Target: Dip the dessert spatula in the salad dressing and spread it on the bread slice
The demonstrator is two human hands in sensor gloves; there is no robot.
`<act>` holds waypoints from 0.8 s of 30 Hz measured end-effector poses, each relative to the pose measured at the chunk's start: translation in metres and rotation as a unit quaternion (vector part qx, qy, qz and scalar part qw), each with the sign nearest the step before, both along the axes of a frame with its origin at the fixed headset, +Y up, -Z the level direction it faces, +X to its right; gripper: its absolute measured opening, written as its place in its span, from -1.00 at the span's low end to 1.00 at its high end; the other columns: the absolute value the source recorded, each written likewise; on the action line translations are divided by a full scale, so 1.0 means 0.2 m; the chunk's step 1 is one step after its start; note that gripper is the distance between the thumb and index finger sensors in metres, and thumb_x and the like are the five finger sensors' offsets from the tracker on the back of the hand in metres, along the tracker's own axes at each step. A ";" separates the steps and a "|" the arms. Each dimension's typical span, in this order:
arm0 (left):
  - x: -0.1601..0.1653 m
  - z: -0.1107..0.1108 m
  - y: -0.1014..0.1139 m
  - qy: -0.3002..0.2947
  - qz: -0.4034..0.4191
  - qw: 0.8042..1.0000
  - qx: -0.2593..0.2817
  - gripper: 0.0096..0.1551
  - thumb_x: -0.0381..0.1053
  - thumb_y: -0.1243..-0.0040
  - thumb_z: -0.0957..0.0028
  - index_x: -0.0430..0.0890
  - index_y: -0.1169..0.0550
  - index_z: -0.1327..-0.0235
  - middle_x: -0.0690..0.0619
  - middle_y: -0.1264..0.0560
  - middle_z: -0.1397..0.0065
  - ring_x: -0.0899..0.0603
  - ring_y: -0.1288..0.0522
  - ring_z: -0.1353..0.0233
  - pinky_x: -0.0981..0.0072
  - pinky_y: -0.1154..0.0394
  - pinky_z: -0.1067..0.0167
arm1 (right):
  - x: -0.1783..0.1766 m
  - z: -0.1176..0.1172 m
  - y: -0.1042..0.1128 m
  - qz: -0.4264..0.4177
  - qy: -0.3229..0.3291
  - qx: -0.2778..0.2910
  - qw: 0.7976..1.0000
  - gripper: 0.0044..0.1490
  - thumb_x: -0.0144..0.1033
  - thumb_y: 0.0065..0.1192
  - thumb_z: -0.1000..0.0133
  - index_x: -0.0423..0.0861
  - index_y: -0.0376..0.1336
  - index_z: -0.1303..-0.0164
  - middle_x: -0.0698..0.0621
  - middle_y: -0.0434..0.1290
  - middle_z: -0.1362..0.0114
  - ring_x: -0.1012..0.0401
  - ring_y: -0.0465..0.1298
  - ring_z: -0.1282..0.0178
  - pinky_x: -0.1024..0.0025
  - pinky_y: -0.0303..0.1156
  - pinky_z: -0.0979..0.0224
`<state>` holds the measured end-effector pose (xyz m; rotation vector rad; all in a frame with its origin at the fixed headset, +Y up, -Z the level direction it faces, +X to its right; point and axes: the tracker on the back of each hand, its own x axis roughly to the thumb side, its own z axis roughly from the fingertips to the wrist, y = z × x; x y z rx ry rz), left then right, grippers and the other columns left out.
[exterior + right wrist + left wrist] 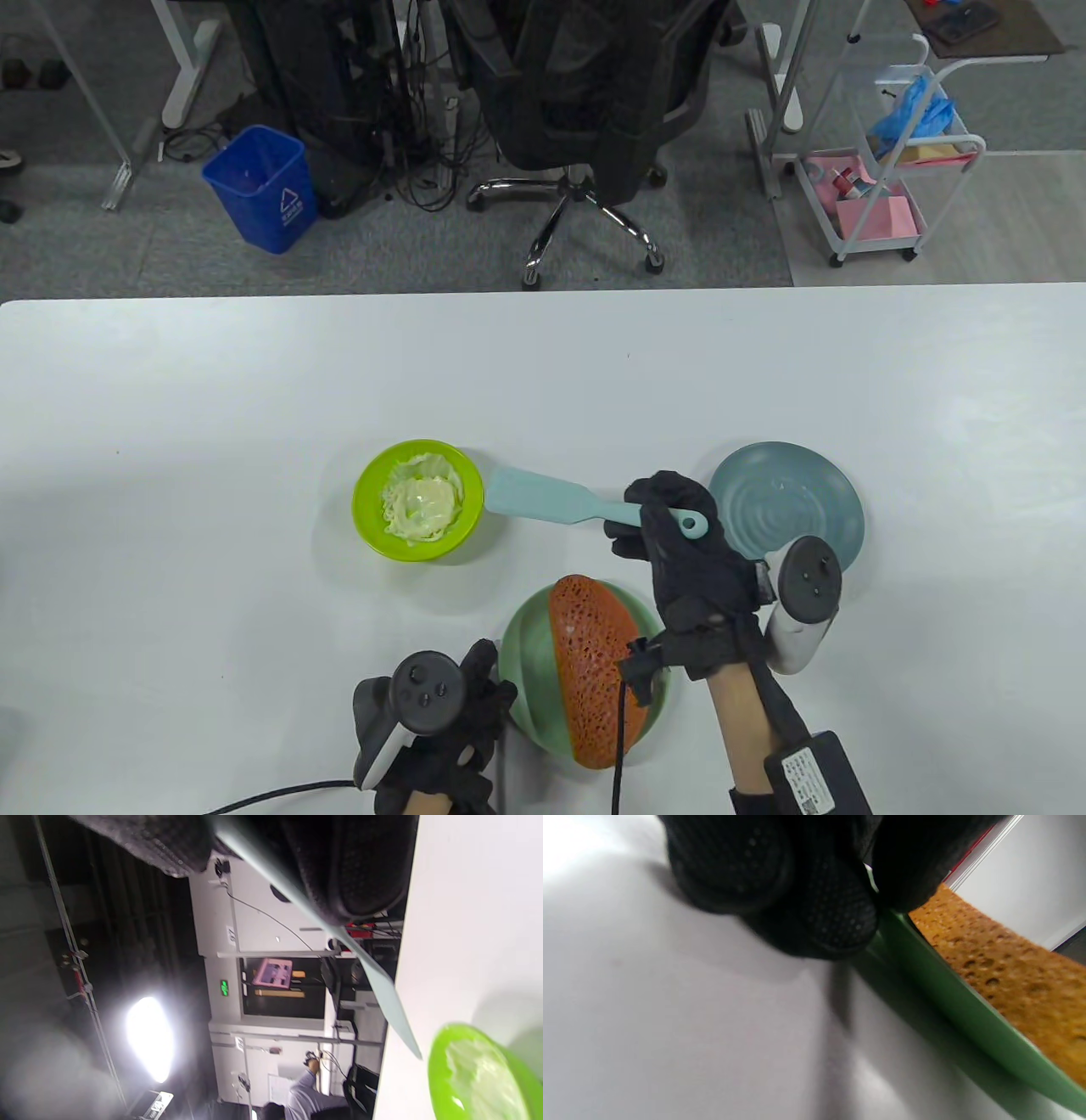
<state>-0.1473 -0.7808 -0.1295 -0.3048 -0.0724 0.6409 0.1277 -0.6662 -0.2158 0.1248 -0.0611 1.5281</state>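
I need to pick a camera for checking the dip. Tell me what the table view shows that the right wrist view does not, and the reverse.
Only the table view shows the bread slice on its green plate, the left hand at that plate's rim, the empty blue plate, and the dressing inside the bowl.

Only the right wrist view shows the spatula blade edge-on, thin, its tip beside the bowl rim, plus the room behind.

Both show the right hand gripping the spatula, the lime bowl and the white table.

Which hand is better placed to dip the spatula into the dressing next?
The right hand: it already holds the spatula by its handle, blade beside the lime bowl of dressing. The left hand is steadying the green plate under the bread slice.
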 end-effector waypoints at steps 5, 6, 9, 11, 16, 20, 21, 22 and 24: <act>-0.01 -0.01 -0.01 0.001 0.007 1.000 -0.002 -0.29 0.09 -0.32 -0.22 -0.28 -0.47 -0.50 0.02 -0.69 -0.03 0.04 -0.79 0.24 0.28 -0.74 0.22 | -0.17 -0.09 -0.02 0.038 0.027 -0.029 0.999 -0.39 -0.06 0.20 -0.34 -0.01 0.07 -0.51 -0.28 0.16 -0.55 -0.23 0.49 -0.41 0.05 0.51 -0.40; -0.01 -0.01 -0.01 0.002 0.009 1.000 -0.002 -0.30 0.09 -0.33 -0.22 -0.28 -0.47 -0.49 0.01 -0.69 -0.03 0.04 -0.79 0.24 0.28 -0.74 0.22 | -0.20 -0.10 -0.02 0.042 0.029 -0.032 0.998 -0.38 -0.05 0.19 -0.34 -0.02 0.07 -0.52 -0.29 0.16 -0.55 -0.22 0.49 -0.41 0.05 0.51 -0.41; -0.01 -0.01 -0.01 0.002 0.011 1.000 -0.003 -0.30 0.09 -0.33 -0.22 -0.27 -0.48 -0.49 0.02 -0.69 -0.03 0.04 -0.79 0.24 0.28 -0.74 0.22 | -0.28 -0.13 -0.03 0.052 0.032 -0.044 0.997 -0.36 -0.05 0.19 -0.34 -0.03 0.06 -0.52 -0.30 0.16 -0.55 -0.22 0.49 -0.42 0.06 0.51 -0.41; -0.01 -0.01 -0.01 0.002 0.010 1.000 -0.002 -0.30 0.09 -0.33 -0.21 -0.27 -0.48 -0.49 0.02 -0.69 -0.03 0.04 -0.79 0.24 0.29 -0.74 0.22 | -0.33 -0.14 -0.04 0.061 0.037 -0.051 0.996 -0.36 -0.04 0.19 -0.34 -0.02 0.05 -0.53 -0.30 0.16 -0.55 -0.22 0.49 -0.43 0.07 0.51 -0.42; -0.01 -0.01 -0.01 0.002 0.011 1.000 -0.002 -0.30 0.09 -0.33 -0.22 -0.27 -0.48 -0.49 0.02 -0.70 -0.03 0.04 -0.79 0.24 0.29 -0.74 0.22 | -0.42 -0.16 -0.10 0.085 0.042 -0.064 0.993 -0.36 -0.04 0.18 -0.34 -0.03 0.05 -0.53 -0.30 0.16 -0.55 -0.22 0.49 -0.43 0.07 0.51 -0.42; -0.01 -0.01 -0.01 0.002 0.011 1.000 -0.001 -0.30 0.09 -0.33 -0.21 -0.28 -0.48 -0.49 0.02 -0.70 -0.03 0.04 -0.79 0.24 0.29 -0.74 0.22 | -0.45 -0.18 -0.14 0.091 0.045 -0.079 0.992 -0.35 -0.04 0.17 -0.35 -0.03 0.04 -0.54 -0.30 0.15 -0.56 -0.22 0.48 -0.44 0.07 0.50 -0.43; -0.01 -0.01 -0.01 0.002 0.011 1.000 -0.001 -0.30 0.09 -0.33 -0.21 -0.27 -0.48 -0.49 0.02 -0.70 -0.03 0.04 -0.79 0.24 0.29 -0.74 0.22 | -0.46 -0.19 -0.15 0.094 0.046 -0.083 0.991 -0.35 -0.04 0.17 -0.35 -0.03 0.03 -0.54 -0.30 0.15 -0.56 -0.21 0.48 -0.44 0.07 0.50 -0.43; -0.01 -0.01 -0.01 0.002 0.011 1.000 -0.001 -0.30 0.09 -0.33 -0.21 -0.27 -0.48 -0.49 0.02 -0.69 -0.03 0.04 -0.79 0.24 0.29 -0.74 0.22 | -0.46 -0.19 -0.17 0.097 0.044 -0.088 0.990 -0.35 -0.04 0.17 -0.35 -0.03 0.03 -0.54 -0.30 0.15 -0.56 -0.22 0.48 -0.44 0.07 0.50 -0.43; -0.01 -0.01 -0.01 0.002 0.011 1.000 -0.001 -0.30 0.09 -0.33 -0.22 -0.27 -0.48 -0.49 0.02 -0.69 -0.04 0.04 -0.79 0.24 0.29 -0.74 0.22 | -0.46 -0.20 -0.19 0.098 0.044 -0.095 0.990 -0.35 -0.04 0.17 -0.35 -0.03 0.03 -0.54 -0.30 0.15 -0.56 -0.22 0.49 -0.44 0.08 0.50 -0.43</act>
